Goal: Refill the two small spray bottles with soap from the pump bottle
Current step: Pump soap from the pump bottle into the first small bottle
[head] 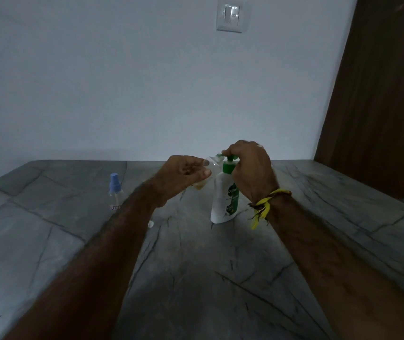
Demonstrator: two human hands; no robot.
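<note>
Left hand (183, 176) curls around an uncapped spray bottle (204, 173), tilted at the pump bottle (224, 196) spout; right hand (250, 168) presses the pump, fingers bent over it. Misaligned mouths — apparently touching, dimly seen — would spill soap. Second spray bottle (115, 192) stands capped, well left; counter (196, 266) open around.
</note>
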